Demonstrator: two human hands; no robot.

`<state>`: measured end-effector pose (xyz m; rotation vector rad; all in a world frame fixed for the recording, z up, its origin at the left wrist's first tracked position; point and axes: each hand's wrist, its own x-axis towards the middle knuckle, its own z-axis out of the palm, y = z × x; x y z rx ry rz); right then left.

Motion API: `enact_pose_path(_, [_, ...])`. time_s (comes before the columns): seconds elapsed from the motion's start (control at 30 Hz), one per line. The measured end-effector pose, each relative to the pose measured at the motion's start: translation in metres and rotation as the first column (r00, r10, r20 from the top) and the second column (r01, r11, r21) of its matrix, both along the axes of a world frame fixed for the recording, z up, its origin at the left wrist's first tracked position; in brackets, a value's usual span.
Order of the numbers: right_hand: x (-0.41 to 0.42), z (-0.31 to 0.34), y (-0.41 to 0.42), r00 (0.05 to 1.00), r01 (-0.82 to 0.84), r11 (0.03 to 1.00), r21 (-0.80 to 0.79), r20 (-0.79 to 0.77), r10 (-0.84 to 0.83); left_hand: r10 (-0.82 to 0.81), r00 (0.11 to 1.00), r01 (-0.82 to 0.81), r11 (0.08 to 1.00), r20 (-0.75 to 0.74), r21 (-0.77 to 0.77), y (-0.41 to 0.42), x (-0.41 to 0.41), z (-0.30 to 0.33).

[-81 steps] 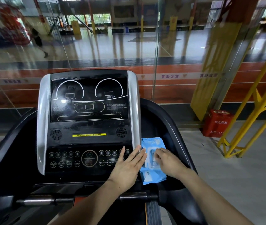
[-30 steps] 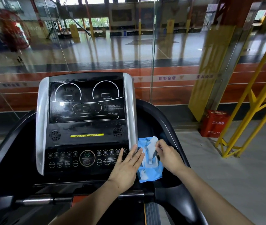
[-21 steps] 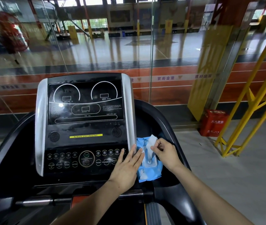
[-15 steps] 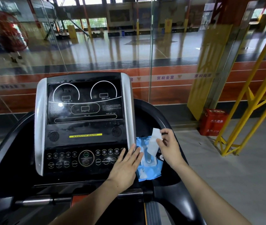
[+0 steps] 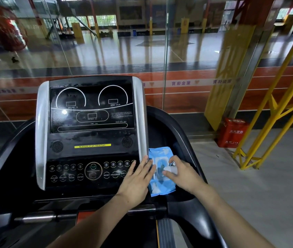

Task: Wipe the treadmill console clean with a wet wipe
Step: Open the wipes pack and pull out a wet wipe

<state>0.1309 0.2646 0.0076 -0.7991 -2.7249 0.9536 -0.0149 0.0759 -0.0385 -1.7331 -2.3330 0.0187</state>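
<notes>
So the blue wet wipe pack point(image 5: 161, 178) is lying flat on the black ledge at the right edge of the treadmill console point(image 5: 92, 136), right up against the silver side trim point(image 5: 143, 122). The left hand point(image 5: 136, 183) is laid flat with fingers straight and loosely spread: the fingertips sit over the console's lower right corner, by the speed buttons point(image 5: 123, 173), and onto the left edge of the pack, kind of pinning it down. The right hand point(image 5: 183, 174) is on the right side of the pack with thumb and forefinger curled in, pinching a bit of white wipe point(image 5: 169, 170) at the pack's opening. It's blurry there, so I can't tell how much of the wipe is out. Screen is dark, with a yellow "always stay healthy" strip point(image 5: 92, 146) under it. Off to the right on the floor there's a red box point(image 5: 233, 133) beside a yellow metal frame point(image 5: 274, 108).
</notes>
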Motion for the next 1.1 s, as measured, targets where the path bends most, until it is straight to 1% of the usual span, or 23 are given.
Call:
enact_pose_path(0.1, [-0.003,-0.004,0.0,0.989,-0.026,0.983,0.181,0.145,0.0,-0.003,1.0,0.002,1.0,-0.018,-0.015,0.0,0.001,0.003])
enact_pose_path(0.17, [-0.007,-0.009,0.0,0.98,-0.045,0.978,0.205,0.197,0.004,-0.002,1.0,0.001,1.0,-0.011,-0.016,0.0,0.002,0.004])
enact_pose_path(0.3, [-0.019,-0.015,0.0,0.988,-0.001,0.987,0.161,0.154,-0.024,0.008,1.0,-0.008,1.0,-0.01,-0.025,-0.001,0.002,0.004])
enact_pose_path(0.43, [-0.034,-0.015,0.004,0.993,0.095,0.986,0.14,0.058,-0.104,0.004,1.0,-0.005,1.0,-0.009,-0.027,-0.001,0.0,0.004])
enact_pose_path(0.6, [-0.052,-0.014,0.005,0.99,0.095,0.979,0.183,0.086,-0.112,0.009,1.0,-0.009,0.999,0.006,-0.053,-0.001,0.002,0.006])
enact_pose_path(0.8, [-0.061,-0.013,0.012,0.99,0.094,0.98,0.177,0.088,-0.111,-0.005,1.0,0.004,0.998,-0.01,-0.069,-0.004,0.003,0.014])
enact_pose_path(1.0, [-0.054,-0.018,0.011,0.988,0.131,0.974,0.184,0.051,-0.143,-0.039,0.996,0.033,0.997,-0.083,-0.076,-0.004,0.001,0.02])
enact_pose_path(1.1, [-0.051,-0.019,0.012,0.99,0.136,0.962,0.235,0.011,-0.142,-0.045,0.994,0.038,0.997,-0.104,-0.073,-0.001,0.003,0.019])
